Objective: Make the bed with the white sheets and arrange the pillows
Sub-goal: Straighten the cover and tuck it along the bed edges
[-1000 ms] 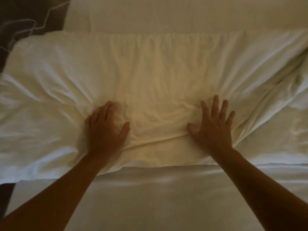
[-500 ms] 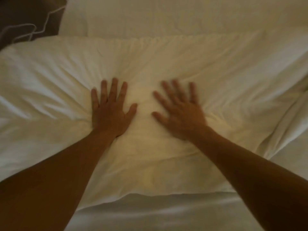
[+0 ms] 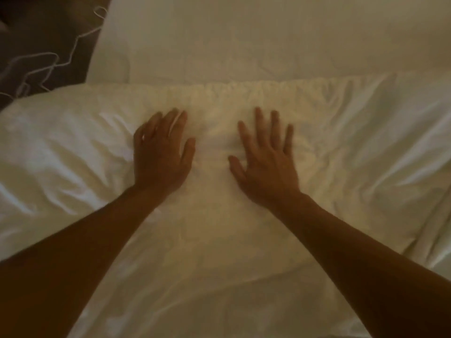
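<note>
Your hands have slid up the pillow [image 3: 244, 230]; left hand [image 3: 159, 157] and right hand [image 3: 266, 164] press flat, fingers spread, on soft, light stuffing, so grip its far edge beyond your fingertips

Both bare forearms are stretching forward from the lower corners, angling in toward each other. The left hand [image 3: 161, 154] is lying palm-down, its fingers [image 3: 179, 125] straight and close together, thumb slanting inward. The right hand [image 3: 266, 164] is lying palm-down just beside it without touching, fingers spreading apart, thumb pointing toward the left hand.
</note>
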A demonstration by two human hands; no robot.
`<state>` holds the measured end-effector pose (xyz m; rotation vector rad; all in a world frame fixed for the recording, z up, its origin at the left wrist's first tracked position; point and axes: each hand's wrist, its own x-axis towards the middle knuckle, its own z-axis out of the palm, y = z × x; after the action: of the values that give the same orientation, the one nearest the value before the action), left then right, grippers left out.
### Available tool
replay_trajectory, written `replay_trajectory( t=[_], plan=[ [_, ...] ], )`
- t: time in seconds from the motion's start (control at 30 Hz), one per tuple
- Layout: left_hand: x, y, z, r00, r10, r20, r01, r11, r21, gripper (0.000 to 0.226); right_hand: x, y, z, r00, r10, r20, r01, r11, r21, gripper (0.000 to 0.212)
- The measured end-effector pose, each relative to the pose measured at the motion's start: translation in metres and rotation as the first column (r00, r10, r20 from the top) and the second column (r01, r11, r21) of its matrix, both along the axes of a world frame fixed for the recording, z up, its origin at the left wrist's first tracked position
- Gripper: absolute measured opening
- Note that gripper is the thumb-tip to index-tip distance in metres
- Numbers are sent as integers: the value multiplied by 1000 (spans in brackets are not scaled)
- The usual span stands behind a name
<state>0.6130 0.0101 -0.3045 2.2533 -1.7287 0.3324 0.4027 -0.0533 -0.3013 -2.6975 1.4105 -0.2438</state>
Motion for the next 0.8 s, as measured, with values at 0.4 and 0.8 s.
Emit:
replay_trajectory(
  t=[0.4,0.8],
  plan=[
    [19,-63,-61,995,100,4,-99,976,196,65,-2,-109,-32,970,84,-228,-99,994,-55,73],
    [12,-65,-68,994,106,-6,-104,982,156,64,-72,-139,-67,952,-248,-177,249,968,-18,81]
  ],
)
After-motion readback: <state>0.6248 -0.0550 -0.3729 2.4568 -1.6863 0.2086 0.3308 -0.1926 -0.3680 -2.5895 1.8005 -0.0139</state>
